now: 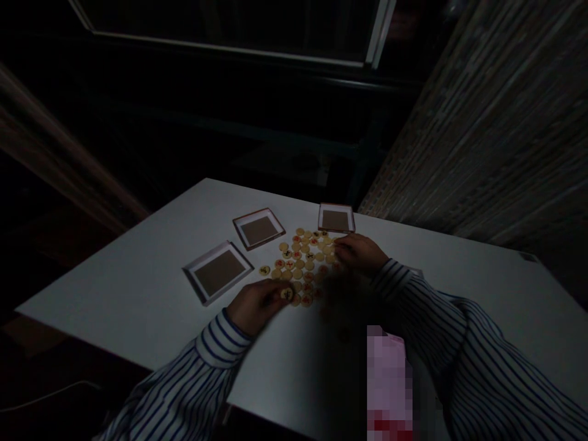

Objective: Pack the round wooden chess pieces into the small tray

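Round wooden Chinese chess pieces [298, 264] lie loosely spread over the white table, some showing red or black characters and others plain. At the near left edge of the spread, my left hand [257, 303] pinches one chess piece [286, 294] with a black character turned up. My right hand [361, 252] is at the far right edge of the pieces, its fingers bent together and touching down among them. Whether a piece is between those fingertips I cannot make out. Dark shadow covers several pieces below my right hand.
Three shallow boxes with brown bottoms stand around the pieces: a near-left box [248, 268], a middle box [281, 234] and a far-right box [320, 219]. The white table [138, 269] ends at dark surroundings. A string curtain [441, 122] hangs at right. A pixelated pink patch [388, 373] is below.
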`<action>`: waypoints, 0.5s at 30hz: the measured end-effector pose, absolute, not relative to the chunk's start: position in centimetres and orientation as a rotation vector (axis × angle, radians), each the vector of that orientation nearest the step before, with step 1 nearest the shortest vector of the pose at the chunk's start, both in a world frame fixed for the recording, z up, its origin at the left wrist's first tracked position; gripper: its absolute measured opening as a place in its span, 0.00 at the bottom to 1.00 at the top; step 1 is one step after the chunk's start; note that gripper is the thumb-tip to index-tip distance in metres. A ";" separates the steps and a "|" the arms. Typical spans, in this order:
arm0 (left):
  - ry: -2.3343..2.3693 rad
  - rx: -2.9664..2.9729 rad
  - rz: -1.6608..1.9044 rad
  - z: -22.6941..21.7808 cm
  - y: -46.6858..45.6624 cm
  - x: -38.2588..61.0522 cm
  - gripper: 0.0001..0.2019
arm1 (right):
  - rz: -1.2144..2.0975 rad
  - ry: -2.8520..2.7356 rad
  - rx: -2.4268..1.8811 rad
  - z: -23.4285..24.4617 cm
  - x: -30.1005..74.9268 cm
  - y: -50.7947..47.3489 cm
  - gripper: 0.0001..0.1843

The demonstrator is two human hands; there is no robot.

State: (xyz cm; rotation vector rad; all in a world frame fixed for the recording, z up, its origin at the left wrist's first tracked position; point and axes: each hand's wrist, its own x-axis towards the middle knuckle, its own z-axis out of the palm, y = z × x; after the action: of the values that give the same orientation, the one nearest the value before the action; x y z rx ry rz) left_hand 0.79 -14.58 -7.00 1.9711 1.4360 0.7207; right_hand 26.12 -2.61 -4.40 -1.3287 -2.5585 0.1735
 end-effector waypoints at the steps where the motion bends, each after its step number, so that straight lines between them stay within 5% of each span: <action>1: 1.413 2.071 0.731 -7.4 -14.9 0.6 0.14 | 0.170 -2.560 -1.352 -4.3 26.3 -2.6 0.16; 15: 1.544 2.421 0.866 -12.3 -16.2 -0.5 0.12 | 0.087 -2.885 -1.616 -4.1 28.2 -4.7 0.15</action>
State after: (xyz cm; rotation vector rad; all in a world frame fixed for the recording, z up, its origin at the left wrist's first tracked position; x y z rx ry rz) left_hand -0.54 -16.22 -12.34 2.4208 1.5437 0.8661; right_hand 28.16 -4.70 -4.14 -1.6158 -2.8847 0.0871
